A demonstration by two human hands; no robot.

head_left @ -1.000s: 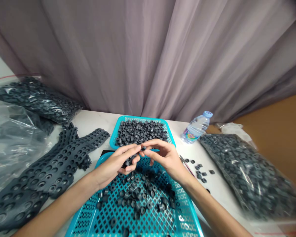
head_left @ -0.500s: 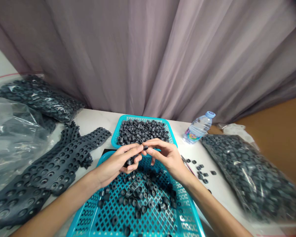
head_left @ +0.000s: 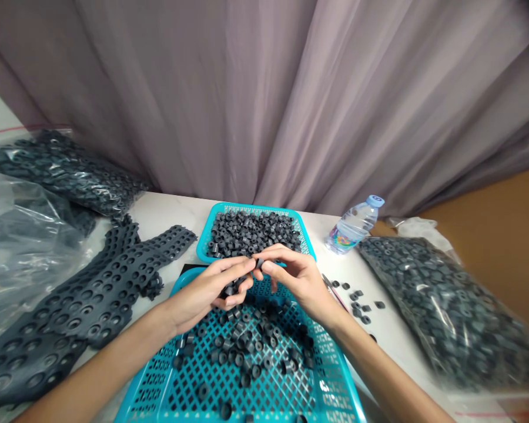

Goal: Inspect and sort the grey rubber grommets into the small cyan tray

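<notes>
My left hand (head_left: 207, 289) is cupped over the near teal basket (head_left: 167, 382) and holds a small heap of dark grey rubber rings (head_left: 230, 286) in its palm. My right hand (head_left: 294, 277) meets it fingertip to fingertip and pinches one grey ring (head_left: 258, 262) between thumb and forefinger. Several loose rings (head_left: 247, 346) lie scattered on the near basket's mesh floor. Behind the hands a second teal basket (head_left: 306, 238) is heaped with the same rings.
Perforated grey rubber sheets (head_left: 83, 294) lie at the left beside clear bags of them (head_left: 62, 170). A clear bag full of rings (head_left: 441, 305) fills the right. A water bottle (head_left: 352, 226), a few stray rings (head_left: 361, 308) and a thin tool (head_left: 332, 291) lie between. A curtain hangs behind.
The hands have stayed together over the basket; only the fingers have shifted slightly around the pinched ring. The camera view has wobbled a little.
</notes>
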